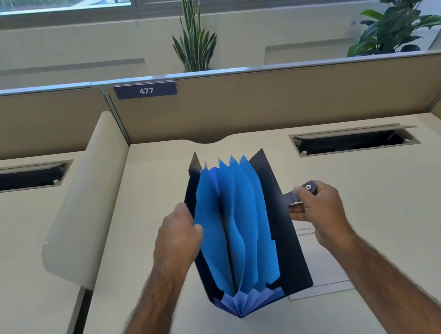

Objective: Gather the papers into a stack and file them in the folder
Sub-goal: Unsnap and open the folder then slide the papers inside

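A dark accordion folder point(282, 231) with several bright blue pockets point(235, 221) is held spread wide above the desk. My left hand point(178, 235) grips its left cover, fingers curled round the edge. My right hand point(319, 209) pinches the dark snap tab point(305, 187) on the right cover. White printed papers point(324, 265) lie flat on the desk, partly hidden under the folder and my right hand. The pockets look empty.
The cream desk point(392, 227) has a cable slot point(351, 140) at the back right and a rounded divider point(83, 208) on the left. A partition wall point(288, 95) labelled 477 closes the back, with plants behind it.
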`<state>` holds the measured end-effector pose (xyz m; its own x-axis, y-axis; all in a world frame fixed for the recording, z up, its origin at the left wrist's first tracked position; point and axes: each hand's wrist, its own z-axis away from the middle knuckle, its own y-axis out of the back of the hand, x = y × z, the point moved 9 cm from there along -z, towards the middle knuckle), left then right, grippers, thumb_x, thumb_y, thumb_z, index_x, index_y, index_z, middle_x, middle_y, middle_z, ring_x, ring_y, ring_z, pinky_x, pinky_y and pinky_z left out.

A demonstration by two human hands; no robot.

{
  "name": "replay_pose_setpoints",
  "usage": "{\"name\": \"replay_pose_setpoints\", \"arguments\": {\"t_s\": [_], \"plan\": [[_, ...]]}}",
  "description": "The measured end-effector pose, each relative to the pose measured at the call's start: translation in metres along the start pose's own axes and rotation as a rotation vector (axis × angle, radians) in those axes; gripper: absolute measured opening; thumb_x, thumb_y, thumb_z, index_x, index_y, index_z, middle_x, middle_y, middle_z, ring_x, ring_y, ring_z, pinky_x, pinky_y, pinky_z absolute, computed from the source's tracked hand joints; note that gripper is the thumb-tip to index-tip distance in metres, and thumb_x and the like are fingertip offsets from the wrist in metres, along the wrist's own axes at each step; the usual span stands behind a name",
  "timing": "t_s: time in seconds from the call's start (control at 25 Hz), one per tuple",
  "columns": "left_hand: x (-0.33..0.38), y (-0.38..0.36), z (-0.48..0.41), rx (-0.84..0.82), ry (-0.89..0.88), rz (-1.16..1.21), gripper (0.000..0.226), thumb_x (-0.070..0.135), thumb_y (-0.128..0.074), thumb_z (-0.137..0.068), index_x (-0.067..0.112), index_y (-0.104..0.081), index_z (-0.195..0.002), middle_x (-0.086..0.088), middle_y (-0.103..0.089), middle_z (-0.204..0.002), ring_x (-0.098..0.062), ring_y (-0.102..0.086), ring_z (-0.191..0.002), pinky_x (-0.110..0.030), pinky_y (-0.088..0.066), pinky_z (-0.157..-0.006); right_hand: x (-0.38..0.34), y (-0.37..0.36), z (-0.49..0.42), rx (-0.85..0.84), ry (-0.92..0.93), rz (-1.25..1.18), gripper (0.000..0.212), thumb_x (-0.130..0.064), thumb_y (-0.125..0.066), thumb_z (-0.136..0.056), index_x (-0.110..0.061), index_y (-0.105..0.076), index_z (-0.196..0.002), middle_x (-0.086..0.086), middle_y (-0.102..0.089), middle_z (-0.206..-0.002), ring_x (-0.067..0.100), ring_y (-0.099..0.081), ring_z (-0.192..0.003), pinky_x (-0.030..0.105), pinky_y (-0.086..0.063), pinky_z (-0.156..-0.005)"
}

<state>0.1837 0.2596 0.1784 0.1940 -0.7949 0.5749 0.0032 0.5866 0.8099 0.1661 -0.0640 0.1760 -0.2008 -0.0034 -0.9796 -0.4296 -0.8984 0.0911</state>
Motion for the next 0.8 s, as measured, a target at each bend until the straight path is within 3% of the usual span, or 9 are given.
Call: {"name": "replay_pose_setpoints", "arguments": {"t_s": [0.08,0.12,0.2,0.28,0.36,0.48,0.68,0.72,0.8], "plan": [[-0.008,0.004,0.002,-0.001,-0.004,0.024,0.018,0.004,-0.05,-0.089,0.019,-0.051,-0.099,-0.005,-0.065,-0.091,-0.02,-0.057,-0.065,-0.04,-0.049,-0.056,0.003,0.005,-0.001,0.0,-0.011,-0.006,0.029,-0.011,-0.062,-0.097,-0.016,-0.051,-0.071,0.021,-0.069,-0.089,0.034,-0.078,-0.076,0.041,-0.065,-0.065],[-0.003,0.005,0.004,-0.003,-0.05,0.025,0.037,0.001,-0.048,-0.089,0.024,-0.051,-0.118,-0.003,-0.067,-0.109,-0.022,-0.06,-0.07,-0.041,-0.052,-0.059,0.005,0.003,-0.001,-0.024,-0.014,-0.015,0.028,-0.012,-0.062,-0.098,-0.016,-0.052,-0.072,0.021,-0.071,-0.09,0.033,-0.079,-0.076,0.041,-0.065,-0.065],[0.015,0.001,0.012,-0.029,-0.186,-0.051,0.08,-0.003,-0.045,-0.089,0.044,-0.029,-0.152,0.004,-0.045,-0.152,-0.023,-0.064,-0.072,-0.036,-0.053,-0.058,0.004,-0.006,0.002,-0.064,-0.009,-0.014,0.022,-0.016,-0.061,-0.099,-0.014,-0.058,-0.078,0.017,-0.076,-0.089,0.031,-0.079,-0.073,0.035,-0.064,-0.06],[0.03,-0.004,0.016,-0.024,-0.236,-0.106,0.071,0.006,-0.047,-0.094,0.045,-0.035,-0.153,0.006,-0.019,-0.17,-0.018,-0.066,-0.069,-0.033,-0.055,-0.06,0.0,-0.014,0.004,-0.092,0.01,-0.013,0.018,-0.019,-0.06,-0.101,-0.013,-0.061,-0.084,0.016,-0.077,-0.088,0.031,-0.079,-0.072,0.035,-0.063,-0.06],[0.037,-0.006,0.017,-0.011,-0.184,-0.085,0.038,0.04,-0.048,-0.1,0.035,-0.062,-0.134,0.004,-0.022,-0.17,-0.017,-0.072,-0.093,-0.035,-0.057,-0.08,-0.005,-0.023,0.007,-0.128,0.02,-0.042,0.018,-0.024,-0.058,-0.102,-0.015,-0.061,-0.086,0.015,-0.077,-0.088,0.032,-0.078,-0.073,0.037,-0.063,-0.06],[0.042,-0.025,0.02,-0.081,-0.08,-0.118,0.088,0.093,-0.041,-0.074,0.025,-0.068,-0.123,0.003,-0.031,-0.167,-0.017,-0.064,-0.121,-0.036,-0.051,-0.089,-0.005,-0.034,0.016,-0.16,0.011,-0.051,0.024,-0.034,-0.054,-0.104,-0.015,-0.064,-0.094,0.006,-0.077,-0.083,0.024,-0.078,-0.074,0.033,-0.061,-0.058],[0.059,-0.05,0.031,-0.198,-0.089,-0.084,0.097,0.088,-0.046,-0.073,0.019,-0.055,-0.141,0.004,-0.036,-0.161,-0.018,-0.061,-0.122,-0.038,-0.054,-0.094,-0.003,-0.043,0.026,-0.179,-0.016,-0.06,0.029,-0.038,-0.05,-0.105,-0.015,-0.065,-0.096,0.008,-0.074,-0.084,0.027,-0.077,-0.078,0.038,-0.063,-0.06],[0.06,-0.05,0.031,-0.201,-0.088,-0.055,0.091,0.083,-0.047,-0.078,0.018,-0.056,-0.141,0.004,-0.04,-0.159,-0.016,-0.062,-0.12,-0.037,-0.055,-0.093,-0.004,-0.043,0.027,-0.184,-0.015,-0.061,0.03,-0.038,-0.05,-0.105,-0.015,-0.065,-0.097,0.008,-0.075,-0.084,0.027,-0.077,-0.078,0.038,-0.064,-0.061],[0.062,-0.045,0.032,-0.164,-0.104,-0.037,0.058,0.062,-0.054,-0.087,0.018,-0.067,-0.124,0.005,-0.059,-0.137,-0.009,-0.065,-0.095,-0.027,-0.052,-0.072,-0.005,-0.042,0.027,-0.191,-0.013,-0.064,0.03,-0.038,-0.05,-0.105,-0.013,-0.065,-0.098,0.007,-0.077,-0.083,0.025,-0.077,-0.076,0.036,-0.063,-0.058]]}}
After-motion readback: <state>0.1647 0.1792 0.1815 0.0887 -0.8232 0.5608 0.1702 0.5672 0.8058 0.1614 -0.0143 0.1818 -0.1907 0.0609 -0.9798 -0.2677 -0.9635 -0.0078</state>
